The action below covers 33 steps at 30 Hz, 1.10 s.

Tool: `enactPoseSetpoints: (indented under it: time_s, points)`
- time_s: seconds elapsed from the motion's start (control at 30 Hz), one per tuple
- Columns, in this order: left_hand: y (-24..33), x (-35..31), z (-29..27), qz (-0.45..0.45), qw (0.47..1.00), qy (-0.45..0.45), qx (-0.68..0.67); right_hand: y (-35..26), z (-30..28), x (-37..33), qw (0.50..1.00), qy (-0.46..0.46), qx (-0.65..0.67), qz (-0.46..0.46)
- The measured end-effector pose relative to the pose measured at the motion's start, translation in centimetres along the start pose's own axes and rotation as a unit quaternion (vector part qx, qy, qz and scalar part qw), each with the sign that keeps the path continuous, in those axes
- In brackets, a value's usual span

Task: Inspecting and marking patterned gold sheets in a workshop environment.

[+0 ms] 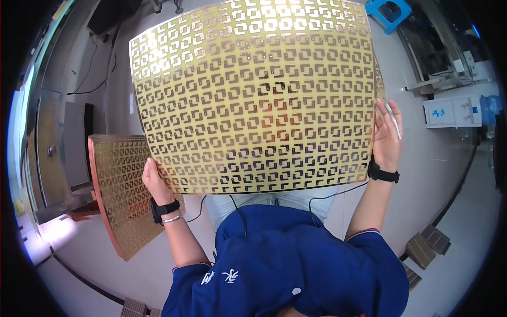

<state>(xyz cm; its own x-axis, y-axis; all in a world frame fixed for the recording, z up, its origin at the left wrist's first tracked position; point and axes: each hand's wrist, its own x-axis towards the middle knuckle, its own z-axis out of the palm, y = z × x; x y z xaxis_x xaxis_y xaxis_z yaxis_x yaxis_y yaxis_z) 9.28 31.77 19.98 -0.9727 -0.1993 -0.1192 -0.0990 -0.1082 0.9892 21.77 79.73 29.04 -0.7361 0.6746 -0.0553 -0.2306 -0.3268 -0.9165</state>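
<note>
A large yellow-green circuit board panel [211,111], covered in rows of shiny copper L-shaped marks, is held up in front of me, tilted a little. My left hand [157,182] grips its lower left edge, thumb over the front; the other fingers are hidden behind it. On the right edge, my right hand [388,140] supports the panel with the fingers partly behind it. A thin white pen-like stick [392,120] is also tucked between the fingers of that hand. Both wrists wear black bands with cords attached.
A thick stack of similar panels [119,195] leans at the left, beside a metal cabinet [50,150]. A blue plastic stool [390,15] stands at the far right, a white drawer unit [453,112] nearer. Small bundles of boards [426,248] lie low at the right.
</note>
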Motion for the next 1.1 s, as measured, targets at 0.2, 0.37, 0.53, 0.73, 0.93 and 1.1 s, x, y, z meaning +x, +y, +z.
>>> enactPoseSetpoints:
  time_s: [0.2, 0.37, 0.53, 0.73, 0.93, 1.1]
  points:
    - [0.8, -0.5, 0.5, 0.027, 1.0, 0.002, -0.005, -0.1, 0.0, 0.2, 1.0, 0.01, 0.003, 0.015]
    - [1.3, -0.7, 0.8, 0.046, 0.999, 0.008, -0.007, -0.1, 0.1, 0.5, 0.999, 0.035, 0.008, 0.029]
    - [2.2, -0.9, 1.1, 0.05, 0.998, 0.009, -0.023, 0.1, 1.0, 0.5, 0.998, 0.044, 0.015, 0.034]
    - [2.3, -0.1, 0.6, 0.048, 0.999, 0.009, -0.012, 0.5, 2.3, 0.8, 0.997, 0.062, -0.017, 0.038]
    - [2.6, 0.5, 0.2, 0.031, 0.999, -0.021, 0.009, 0.2, 3.0, 1.0, 0.988, 0.114, -0.103, 0.02]
    - [3.0, 1.4, -0.6, -0.025, 0.999, -0.037, -0.001, 0.7, 3.2, 1.2, 0.984, 0.107, -0.138, -0.029]
